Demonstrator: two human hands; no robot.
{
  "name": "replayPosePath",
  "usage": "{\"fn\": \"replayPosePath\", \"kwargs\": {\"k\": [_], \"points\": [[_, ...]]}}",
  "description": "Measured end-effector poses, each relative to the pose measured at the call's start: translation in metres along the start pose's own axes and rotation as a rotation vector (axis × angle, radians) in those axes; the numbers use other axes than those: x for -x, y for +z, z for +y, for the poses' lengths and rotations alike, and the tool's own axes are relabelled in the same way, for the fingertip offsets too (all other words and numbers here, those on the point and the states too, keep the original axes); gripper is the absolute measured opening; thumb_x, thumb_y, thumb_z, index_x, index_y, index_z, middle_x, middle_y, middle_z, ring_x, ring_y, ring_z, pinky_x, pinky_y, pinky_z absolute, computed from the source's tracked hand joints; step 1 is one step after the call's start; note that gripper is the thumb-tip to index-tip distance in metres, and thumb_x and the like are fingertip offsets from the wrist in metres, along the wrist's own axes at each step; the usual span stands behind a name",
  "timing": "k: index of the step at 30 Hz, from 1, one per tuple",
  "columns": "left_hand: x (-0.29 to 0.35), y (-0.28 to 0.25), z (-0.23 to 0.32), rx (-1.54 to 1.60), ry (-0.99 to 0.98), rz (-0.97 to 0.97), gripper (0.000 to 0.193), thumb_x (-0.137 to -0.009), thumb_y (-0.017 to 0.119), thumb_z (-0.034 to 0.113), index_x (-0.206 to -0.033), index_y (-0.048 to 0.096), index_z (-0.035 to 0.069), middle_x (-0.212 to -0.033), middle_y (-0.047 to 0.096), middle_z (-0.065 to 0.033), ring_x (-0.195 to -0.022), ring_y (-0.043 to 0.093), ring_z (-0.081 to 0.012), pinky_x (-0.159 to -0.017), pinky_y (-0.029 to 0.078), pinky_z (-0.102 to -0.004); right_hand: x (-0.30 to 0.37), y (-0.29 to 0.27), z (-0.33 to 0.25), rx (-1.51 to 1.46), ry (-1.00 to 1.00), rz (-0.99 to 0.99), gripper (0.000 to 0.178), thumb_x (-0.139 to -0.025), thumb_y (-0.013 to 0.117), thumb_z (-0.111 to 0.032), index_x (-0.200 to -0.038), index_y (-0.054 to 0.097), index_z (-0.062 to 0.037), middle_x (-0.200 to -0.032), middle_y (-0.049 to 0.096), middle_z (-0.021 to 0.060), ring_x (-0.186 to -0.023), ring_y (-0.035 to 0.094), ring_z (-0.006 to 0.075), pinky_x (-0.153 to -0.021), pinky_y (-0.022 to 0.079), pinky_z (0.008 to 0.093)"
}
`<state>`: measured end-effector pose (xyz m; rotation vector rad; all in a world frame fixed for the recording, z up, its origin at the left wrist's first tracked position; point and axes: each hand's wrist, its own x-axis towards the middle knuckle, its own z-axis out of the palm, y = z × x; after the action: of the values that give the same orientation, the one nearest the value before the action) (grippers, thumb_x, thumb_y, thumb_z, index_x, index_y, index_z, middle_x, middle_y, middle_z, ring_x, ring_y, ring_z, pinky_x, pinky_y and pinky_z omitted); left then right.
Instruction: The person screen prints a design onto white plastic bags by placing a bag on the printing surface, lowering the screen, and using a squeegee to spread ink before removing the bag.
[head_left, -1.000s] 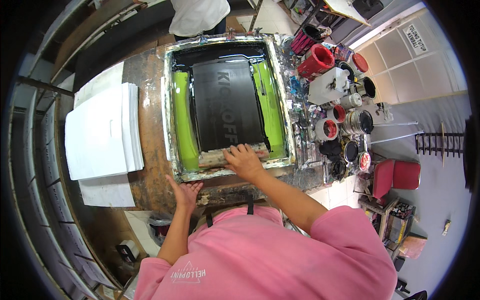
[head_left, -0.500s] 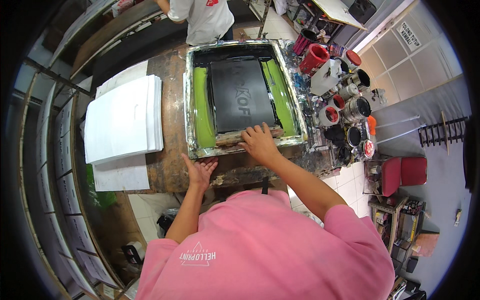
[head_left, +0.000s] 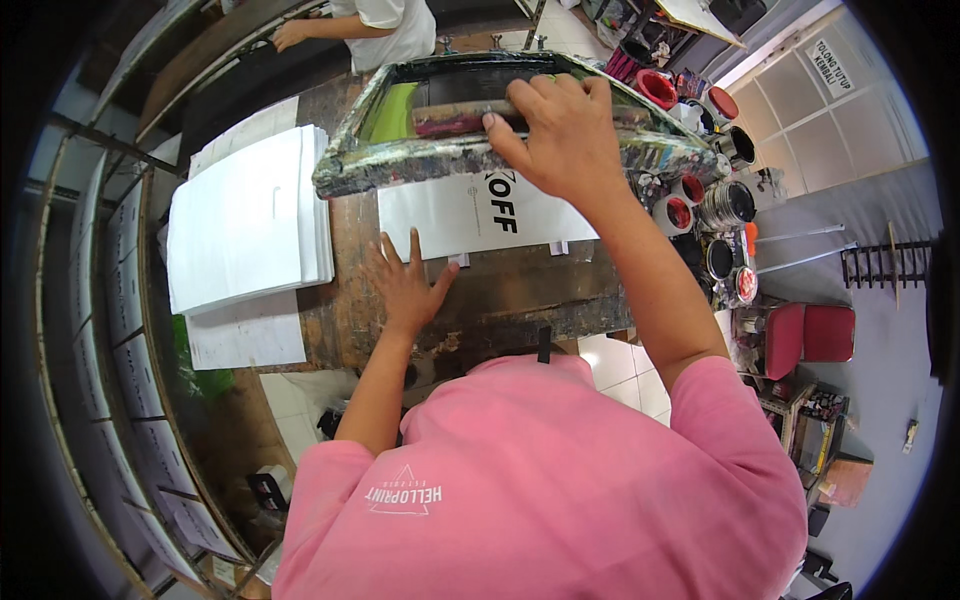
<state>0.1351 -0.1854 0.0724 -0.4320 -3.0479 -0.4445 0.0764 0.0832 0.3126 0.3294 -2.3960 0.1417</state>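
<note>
My right hand [head_left: 565, 135] is closed around the wooden handle of a squeegee [head_left: 455, 120], fingers over the top and thumb on the near side. The squeegee lies along the near side of a paint-stained screen printing frame [head_left: 400, 172], whose near edge is tilted up off the table. Under the raised edge lies a white sheet [head_left: 440, 218] with bold black printed lettering; its far part is hidden by the frame. My left hand [head_left: 405, 285] is spread open and holds nothing, just beside the sheet's near left corner.
On the left of the worn wooden table [head_left: 350, 325] stands a thick stack of white paper [head_left: 245, 225]. Ink pots and cans [head_left: 725, 205] crowd the right side. Metal racks [head_left: 130, 350] rise at far left. Another person [head_left: 395, 30] stands beyond the table, one arm reaching left.
The near edge of the screen frame has risen, uncovering the printed sheet. My right hand went up with the squeegee. My left hand moved from under the frame's edge to beside the sheet.
</note>
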Motion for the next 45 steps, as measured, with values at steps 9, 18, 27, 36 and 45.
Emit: {"fn": "replayPosePath", "kwargs": {"k": [9,18,27,36,45], "points": [[-0.013,0.033,0.016,0.009,-0.021,-0.054,0.097,-0.1,0.046,0.074,-0.162,0.038,-0.001,-0.168,0.033,-0.0245,-0.16,0.019,-0.0431,-0.122,0.003,-0.0731,-0.053,-0.006,0.022,0.001,0.019,-0.012,0.043,-0.092,0.066,-0.048,-0.094,0.074,-0.0058,-0.089,0.071,0.0096,-0.088,0.067,0.0285,-0.088,0.042,0.0496],[-0.088,-0.049,0.044,0.625,0.003,0.563,0.04,-0.098,0.071,0.006,-0.137,0.067,-0.002,-0.111,0.077,-0.0195,-0.089,0.075,-0.0243,-0.07,0.059,-0.0338,-0.114,-0.011,0.042,-0.042,0.054,-0.052,0.05,-0.096,0.059,-0.051,-0.091,0.073,-0.0038,-0.085,0.072,0.0141,-0.091,0.07,0.0332,-0.096,0.043,0.051],[-0.047,-0.118,-0.145,0.857,-0.418,0.495,0.055,-0.097,0.063,-0.002,-0.151,0.058,0.003,-0.081,0.069,-0.0044,-0.071,0.061,-0.0074,-0.067,0.051,-0.0254,-0.118,-0.023,0.034,-0.04,0.099,-0.124,0.045,-0.096,0.062,-0.047,-0.099,0.074,-0.003,-0.091,0.072,0.0146,-0.091,0.068,0.0338,-0.091,0.041,0.0462],[-0.053,-0.159,-0.358,0.486,-0.523,0.496,0.065,-0.096,0.062,0.01,-0.16,0.047,0.008,-0.109,0.073,-0.0224,-0.083,0.072,-0.0213,-0.081,0.058,-0.0359,-0.102,-0.027,0.018,-0.078,0.099,-0.151,0.043,-0.097,0.064,-0.046,-0.097,0.07,-0.003,-0.09,0.071,0.0137,-0.091,0.065,0.0323,-0.089,0.041,0.0457],[-0.066,-0.174,-0.003,1.395,0.268,-0.127,0.086,-0.101,0.07,0.05,-0.161,0.036,-0.001,-0.153,0.055,-0.0256,-0.143,0.052,-0.0373,-0.123,0.035,-0.0499,-0.04,-0.015,0.015,0.03,0.117,-0.189,0.073,-0.099,0.059,-0.053,-0.149,0.052,0.0003,-0.098,0.071,0.0185,-0.092,0.064,0.0352,-0.091,0.043,0.0494]]}}
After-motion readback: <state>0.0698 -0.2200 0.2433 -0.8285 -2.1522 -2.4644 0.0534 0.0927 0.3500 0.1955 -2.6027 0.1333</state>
